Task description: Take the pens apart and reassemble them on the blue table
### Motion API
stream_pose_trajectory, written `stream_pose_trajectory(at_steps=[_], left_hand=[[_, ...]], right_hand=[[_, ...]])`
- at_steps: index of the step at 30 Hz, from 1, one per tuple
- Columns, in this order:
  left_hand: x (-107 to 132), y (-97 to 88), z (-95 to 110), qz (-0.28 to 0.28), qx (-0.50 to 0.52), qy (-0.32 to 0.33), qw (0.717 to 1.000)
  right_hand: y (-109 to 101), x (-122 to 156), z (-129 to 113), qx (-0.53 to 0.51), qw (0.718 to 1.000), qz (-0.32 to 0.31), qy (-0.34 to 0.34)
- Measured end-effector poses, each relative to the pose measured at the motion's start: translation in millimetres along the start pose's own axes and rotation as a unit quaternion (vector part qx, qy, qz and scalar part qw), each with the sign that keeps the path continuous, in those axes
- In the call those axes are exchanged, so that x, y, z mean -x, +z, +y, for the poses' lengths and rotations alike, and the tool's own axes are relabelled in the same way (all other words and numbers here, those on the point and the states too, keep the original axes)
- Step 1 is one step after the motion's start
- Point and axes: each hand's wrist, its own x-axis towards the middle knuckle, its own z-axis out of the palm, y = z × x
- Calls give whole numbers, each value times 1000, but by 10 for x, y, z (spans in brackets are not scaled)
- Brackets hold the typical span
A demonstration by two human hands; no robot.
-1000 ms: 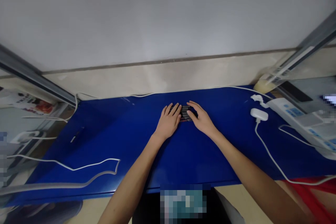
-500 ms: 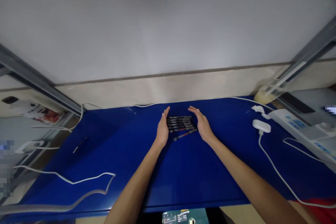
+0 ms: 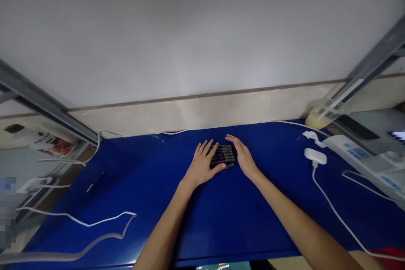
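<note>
Several dark pens (image 3: 225, 155) lie side by side in a close row on the blue tabletop (image 3: 234, 215). My left hand (image 3: 201, 167) rests palm down over their left ends, fingers spread and the thumb across the lowest pen. Beneath that palm the pens' left parts are hidden. On the other side my right hand (image 3: 244, 158) stands on its edge at the pens' right ends, fingers stretched out and nothing gripped.
At the right are a white case (image 3: 315, 156) on a cable, crumpled white tissue (image 3: 314, 138) and a power strip (image 3: 357, 152). One separate dark pen (image 3: 95, 182) lies left. A white cable (image 3: 95, 223) crosses the left front. A wall closes off the back.
My left hand has turned from its edge to palm down over the pens. The lowest pen, slanted and apart before, now lies close to the others. My right hand stays beside their ends.
</note>
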Motion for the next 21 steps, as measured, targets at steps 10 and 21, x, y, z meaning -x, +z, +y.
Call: stream_pose_trajectory(at_steps=[10, 21], left_hand=[[14, -44, -37, 6, -36, 23, 999], [-126, 76, 74, 64, -59, -36, 996]], right_hand=[[33, 54, -94, 79, 996, -16, -36], [25, 31, -33, 30, 998, -37, -27]])
